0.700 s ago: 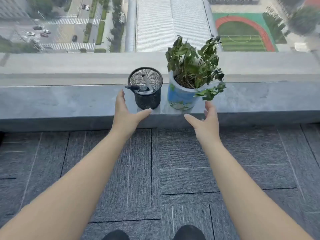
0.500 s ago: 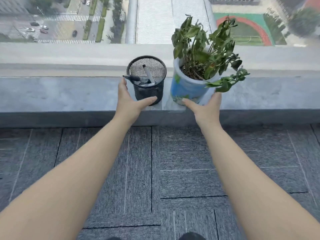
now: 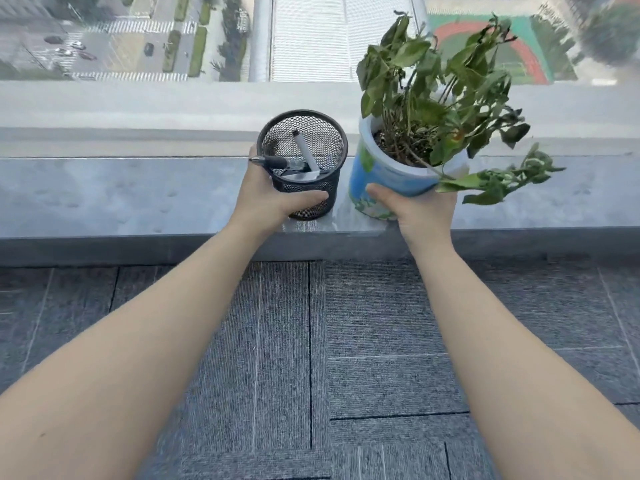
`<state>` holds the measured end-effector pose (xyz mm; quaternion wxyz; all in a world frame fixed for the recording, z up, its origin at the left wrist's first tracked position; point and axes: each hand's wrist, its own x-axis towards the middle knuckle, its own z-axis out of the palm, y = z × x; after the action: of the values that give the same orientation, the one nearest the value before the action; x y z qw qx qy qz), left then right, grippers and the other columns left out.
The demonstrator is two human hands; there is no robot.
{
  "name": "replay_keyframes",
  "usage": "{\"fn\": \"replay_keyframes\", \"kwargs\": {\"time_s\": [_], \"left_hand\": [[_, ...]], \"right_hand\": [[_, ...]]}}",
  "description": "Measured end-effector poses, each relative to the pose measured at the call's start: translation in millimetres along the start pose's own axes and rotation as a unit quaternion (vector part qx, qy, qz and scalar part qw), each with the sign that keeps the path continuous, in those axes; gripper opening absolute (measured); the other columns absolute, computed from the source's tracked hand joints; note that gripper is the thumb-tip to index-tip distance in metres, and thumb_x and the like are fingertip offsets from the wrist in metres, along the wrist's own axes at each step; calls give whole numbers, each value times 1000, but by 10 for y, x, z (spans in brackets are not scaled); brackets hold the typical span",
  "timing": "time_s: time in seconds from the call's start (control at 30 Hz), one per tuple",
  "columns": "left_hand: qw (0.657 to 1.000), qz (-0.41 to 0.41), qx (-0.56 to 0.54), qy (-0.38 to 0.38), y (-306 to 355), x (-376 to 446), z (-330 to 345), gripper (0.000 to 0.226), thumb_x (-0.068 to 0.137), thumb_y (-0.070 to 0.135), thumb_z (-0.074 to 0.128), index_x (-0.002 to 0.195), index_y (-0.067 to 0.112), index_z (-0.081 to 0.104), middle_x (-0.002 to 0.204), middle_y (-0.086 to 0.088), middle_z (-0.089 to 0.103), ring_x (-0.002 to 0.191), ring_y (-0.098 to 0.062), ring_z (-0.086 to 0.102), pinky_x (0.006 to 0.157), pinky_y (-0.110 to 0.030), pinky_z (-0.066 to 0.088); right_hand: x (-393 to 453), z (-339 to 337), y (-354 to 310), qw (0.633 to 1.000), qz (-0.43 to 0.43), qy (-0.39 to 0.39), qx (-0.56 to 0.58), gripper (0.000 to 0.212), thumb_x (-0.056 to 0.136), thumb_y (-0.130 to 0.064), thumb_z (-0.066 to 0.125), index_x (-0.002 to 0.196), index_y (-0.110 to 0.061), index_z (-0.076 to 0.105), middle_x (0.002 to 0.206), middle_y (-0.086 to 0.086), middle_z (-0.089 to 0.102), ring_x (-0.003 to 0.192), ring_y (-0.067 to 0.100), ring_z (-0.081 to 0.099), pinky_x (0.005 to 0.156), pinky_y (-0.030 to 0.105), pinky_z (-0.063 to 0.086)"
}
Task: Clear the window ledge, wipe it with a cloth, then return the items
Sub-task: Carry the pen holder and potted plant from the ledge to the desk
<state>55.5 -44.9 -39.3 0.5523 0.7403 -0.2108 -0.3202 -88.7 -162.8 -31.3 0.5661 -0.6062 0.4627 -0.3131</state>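
A black mesh pen holder (image 3: 304, 188) with a black pen and a white marker in it stands on the grey window ledge (image 3: 104, 199). My left hand (image 3: 266, 199) wraps around its left side, thumb across the front. Right beside it is a potted plant (image 3: 391, 174) in a blue, white and green pot, its droopy green leaves spreading up and to the right. My right hand (image 3: 419, 209) grips the pot's lower front. The pot tilts slightly to the right. No cloth is in view.
Behind the ledge a window pane looks down on streets and a sports field far below. Grey carpet tiles (image 3: 346, 341) cover the floor in front of the ledge. The ledge runs bare to the left and right of the two items.
Both hands moved forward from open beside the items and closed on them: the left around the pen holder, the right around the pot. The view has come closer to the ledge.
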Motion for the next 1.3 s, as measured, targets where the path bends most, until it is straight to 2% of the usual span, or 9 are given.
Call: {"fn": "replay_keyframes", "kwargs": {"time_s": [0.1, 0.27, 0.4, 0.5, 0.83, 0.93, 1.1, 1.2, 1.3], "left_hand": [[1000, -3, 8, 24, 28, 11, 11, 88, 30, 35, 80, 105, 0, 46, 105, -13, 64, 95, -18, 65, 90, -34, 52], [998, 12, 45, 46, 54, -102, 3, 89, 33, 37, 83, 110, 10, 48, 114, -15, 63, 105, -22, 63, 96, -47, 50], [997, -21, 46, 56, 314, -429, -129, 91, 33, 42, 83, 110, 6, 51, 112, -14, 64, 104, -21, 63, 95, -48, 50], [996, -41, 44, 69, 854, -813, -311, 83, 34, 41, 82, 104, 9, 51, 109, -11, 64, 104, -21, 62, 95, -48, 50], [994, -34, 18, 98, 3493, -2119, -1220, 87, 35, 37, 81, 112, 5, 52, 111, -8, 64, 101, -16, 61, 82, -22, 50], [992, -15, 5, 123, 4136, -2507, -1448, 85, 37, 36, 81, 109, 2, 53, 102, -4, 65, 88, -4, 61, 68, -6, 48], [982, -1, -4, 187, 4754, -3231, -1596, 85, 34, 41, 79, 106, 3, 53, 102, -6, 66, 91, -12, 63, 71, -17, 49], [972, 6, 12, 233, 4946, -3745, -1708, 88, 32, 44, 81, 107, 7, 54, 106, -5, 67, 93, -11, 62, 73, -14, 50], [952, 0, 6, 305, 5078, -4347, -1854, 91, 30, 50, 79, 108, 11, 54, 108, -5, 68, 100, -16, 63, 85, -28, 51]], "right_hand": [[25, 36, 41, 1000, -4, 21, -15, 82, 56, -13, 87, 127, -2, 48, 125, 5, 59, 117, 17, 57, 106, 34, 43], [-46, 8, -17, 999, -15, 21, -30, 103, 52, -22, 89, 137, 0, 35, 132, 6, 54, 120, 15, 53, 102, 23, 42], [-331, -99, -368, 998, -55, 6, -40, 69, 56, -10, 87, 110, -28, 48, 109, -9, 57, 104, 7, 57, 94, 11, 46], [-628, -223, -923, 997, -68, -26, -19, 67, 57, 0, 85, 97, -33, 41, 99, -21, 51, 87, -19, 56, 83, 1, 44], [-1600, -650, -3759, 990, -68, -120, 7, 61, 56, 7, 82, 85, -33, 46, 92, -22, 55, 76, -27, 56, 75, 1, 47], [-1834, -739, -4443, 985, -86, -151, 19, 64, 55, 9, 82, 89, -33, 48, 94, -21, 57, 78, -23, 58, 78, 6, 51], [-2242, -825, -5168, 965, -125, -224, 54, 65, 49, 5, 83, 93, -32, 52, 96, -17, 62, 82, -14, 63, 83, 18, 54], [-2525, -896, -5440, 948, -149, -279, 42, 67, 49, 1, 84, 98, -30, 51, 97, -13, 63, 87, -4, 64, 82, 20, 54], [-2919, -935, -5712, 929, -162, -330, 33, 65, 50, 2, 85, 94, -31, 49, 95, -13, 61, 90, 5, 62, 86, 32, 52]]}}
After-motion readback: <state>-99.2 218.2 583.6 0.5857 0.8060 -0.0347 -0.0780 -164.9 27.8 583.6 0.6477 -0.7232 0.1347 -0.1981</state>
